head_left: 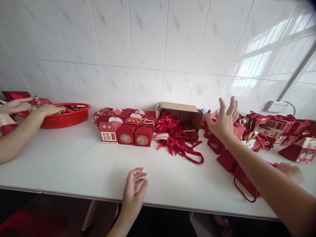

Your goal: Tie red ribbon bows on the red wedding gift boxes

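My left hand point(135, 187) is held over the table's front edge, palm turned inward, its fingers loosely bent and apart with nothing in them. Raised above the red gift boxes on the right is my right hand point(225, 121), fingers spread and holding nothing. Beneath it lie a dark red gift box point(214, 143) and others partly hidden by my forearm. A heap of red ribbon bows point(170, 126) spills from a cardboard box point(181, 107) in the middle, with a loose ribbon loop in front. Left of the heap, several red candy boxes point(125, 134) stand in rows, some with rope handles.
At left, a co-worker's hands point(46, 110) reach into a red basin point(65, 122) of small packets. Another person's hand point(291, 171) is at the right, near my forearm. More ribboned boxes point(274, 126) crowd the right, below a white power strip point(277, 106). A tiled wall stands behind.
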`<state>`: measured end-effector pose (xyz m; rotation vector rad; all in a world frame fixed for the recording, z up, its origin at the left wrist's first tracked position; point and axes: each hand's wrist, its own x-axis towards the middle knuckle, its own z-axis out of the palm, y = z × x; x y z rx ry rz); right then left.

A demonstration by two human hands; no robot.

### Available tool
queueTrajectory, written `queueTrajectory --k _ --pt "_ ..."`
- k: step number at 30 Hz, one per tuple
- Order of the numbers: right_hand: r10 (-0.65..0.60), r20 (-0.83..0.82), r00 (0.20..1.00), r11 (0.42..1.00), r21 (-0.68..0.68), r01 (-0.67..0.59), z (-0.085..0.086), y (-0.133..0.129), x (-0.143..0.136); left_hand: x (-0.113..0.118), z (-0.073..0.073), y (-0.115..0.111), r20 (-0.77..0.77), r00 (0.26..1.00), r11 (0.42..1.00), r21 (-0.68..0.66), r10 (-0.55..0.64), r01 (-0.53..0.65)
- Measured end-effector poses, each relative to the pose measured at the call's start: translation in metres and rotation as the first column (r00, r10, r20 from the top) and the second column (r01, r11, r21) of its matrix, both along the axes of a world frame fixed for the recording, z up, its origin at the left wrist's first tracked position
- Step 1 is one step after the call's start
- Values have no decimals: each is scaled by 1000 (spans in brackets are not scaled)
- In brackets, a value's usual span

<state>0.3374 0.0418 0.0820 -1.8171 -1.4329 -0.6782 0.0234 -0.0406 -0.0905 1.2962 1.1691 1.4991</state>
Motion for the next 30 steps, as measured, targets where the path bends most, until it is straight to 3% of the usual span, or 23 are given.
queueTrajectory --k 2,4,6,9,11,15,18,21,25,27,30 --pt "82 22 996 995 49 -83 -23 -7 -42 0 2 0 -7 1000 1000 -25 8 -8" --pt "232 51 971 972 9 -233 -60 -9 -80 -2 5 2 -33 999 997 -74 0 -2" --pt "420 106 901 907 -76 -414 -103 -7 -109 -5 9 9 -111 994 992 -122 -4 -9" --pt "604 155 782 792 -226 -567 -153 1 -131 -9 13 33 -275 961 991 -122 16 -52" --pt "608 86 789 773 -292 -564 -168 8 -134 -10 14 56 -358 933 994 -87 26 -61" --pt "472 -154 868 785 -373 -494 -171 18 -130 -3 19 108 -527 849 999 17 37 -33" --pt "489 -188 852 769 -368 -522 -171 20 -130 10 26 138 -651 759 984 132 -6 122" --pt "514 -207 832 765 -329 -554 -170 20 -129 28 27 157 -751 659 933 198 -52 299" --pt "530 -251 810 767 -266 -584 -166 20 -121 45 16 170 -816 576 890 222 -53 398" --pt "554 -386 737 743 -170 -648 -161 20 -114 47 10 173 -830 555 874 228 -55 428" --pt "583 -633 510 679 36 -733 -147 21 -108 45 7 173 -844 531 844 226 -80 487"
